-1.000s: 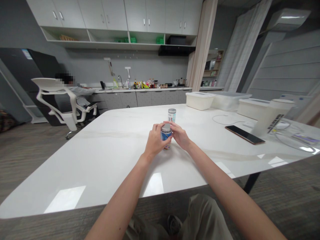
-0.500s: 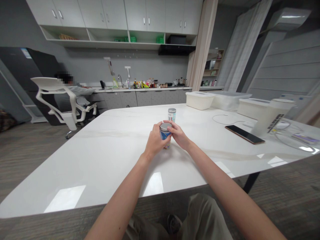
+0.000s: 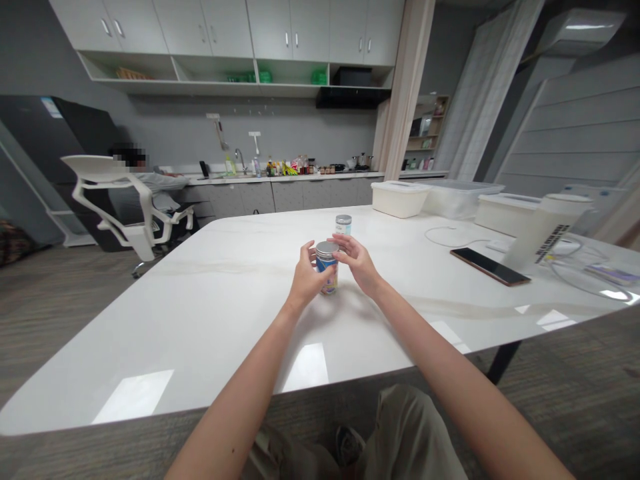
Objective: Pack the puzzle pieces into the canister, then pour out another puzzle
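A jar (image 3: 329, 285) with a blue and multicoloured label and a silver lid (image 3: 327, 247) stands upright on the white table. My left hand (image 3: 306, 279) curves around its left side, thumb across the front of the label. On the right, my right hand (image 3: 361, 268) has its fingers spread beside and behind the lid, with the thumb at the lid's edge; firm contact is hard to make out. Behind them is a second jar (image 3: 343, 225) with a pale label and silver lid, its lower part hidden by my right fingers.
To the right are a phone (image 3: 489, 267), a tilted-looking white tumbler (image 3: 545, 230) and a white cable (image 3: 455, 239). Lidded plastic boxes (image 3: 400, 201) line the table's far right. A person (image 3: 155, 183) sits beyond the table near a white chair (image 3: 100, 167).
The blue-labelled jar has shifted slightly left. My fingers have loosened and spread away from its lid, leaving more of the lid and label visible.
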`<state>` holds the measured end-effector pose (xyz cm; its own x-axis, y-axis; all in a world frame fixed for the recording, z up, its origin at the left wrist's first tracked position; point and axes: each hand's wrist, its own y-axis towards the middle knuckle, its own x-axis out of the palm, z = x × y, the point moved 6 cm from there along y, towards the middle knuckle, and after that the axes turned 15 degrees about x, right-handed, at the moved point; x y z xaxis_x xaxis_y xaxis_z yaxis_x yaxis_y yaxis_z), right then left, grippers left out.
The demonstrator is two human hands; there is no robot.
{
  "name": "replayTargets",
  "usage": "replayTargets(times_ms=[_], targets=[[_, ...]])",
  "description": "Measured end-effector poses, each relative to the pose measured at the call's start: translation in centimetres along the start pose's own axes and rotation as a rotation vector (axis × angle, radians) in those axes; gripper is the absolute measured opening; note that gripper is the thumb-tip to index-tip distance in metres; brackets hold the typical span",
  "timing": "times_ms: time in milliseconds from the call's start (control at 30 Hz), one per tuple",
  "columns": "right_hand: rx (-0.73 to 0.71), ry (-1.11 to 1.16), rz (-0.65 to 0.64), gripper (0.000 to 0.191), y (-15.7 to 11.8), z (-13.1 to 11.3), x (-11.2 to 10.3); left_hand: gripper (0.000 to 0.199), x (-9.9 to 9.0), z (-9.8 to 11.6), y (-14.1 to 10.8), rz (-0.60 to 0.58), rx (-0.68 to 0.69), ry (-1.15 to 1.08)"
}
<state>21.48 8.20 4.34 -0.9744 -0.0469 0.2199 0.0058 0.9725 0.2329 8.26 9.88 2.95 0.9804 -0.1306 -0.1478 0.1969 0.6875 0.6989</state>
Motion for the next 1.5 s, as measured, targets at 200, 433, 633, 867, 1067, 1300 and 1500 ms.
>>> replayTargets(times_ms=[200, 433, 633, 867, 1067, 1300, 1500], targets=[[-0.004, -0.06, 0.005, 0.036, -0.1, -0.1, 0.1, 0.058, 0.3, -0.3, 0.0, -0.046, -0.07, -0.298], [0.029, 0.083, -0.057, 0.031, -0.8, -0.9, 0.8, 0.061, 0.7, 0.1, -0.6, -0.087, -0.179, -0.521], [0.091, 0.242, 0.159, 0.031, 0.3, -0.4, -1.7, 0.066, -0.2, 0.5, 0.1, 0.031, -0.054, -0.466], [0.376, 0.02, 0.303, 0.033, 0.7, 2.8, -2.8, 0.062, -0.8, 0.8, 0.7, -0.003, 0.089, -0.398], [0.39, -0.004, 0.323, 0.029, 0.6, 2.8, -3.1, 0.062, -1.6, 1.3, 1.1, 0.009, 0.126, -0.406], [0.399, -0.018, 0.327, 0.027, 0.7, 2.9, -3.0, 0.062, -2.5, 0.9, 1.5, 0.082, 0.16, -0.225], [0.404, -0.028, 0.327, 0.025, 0.7, 3.1, -3.0, 0.061, -2.6, 0.5, 1.2, 0.104, 0.111, -0.192]])
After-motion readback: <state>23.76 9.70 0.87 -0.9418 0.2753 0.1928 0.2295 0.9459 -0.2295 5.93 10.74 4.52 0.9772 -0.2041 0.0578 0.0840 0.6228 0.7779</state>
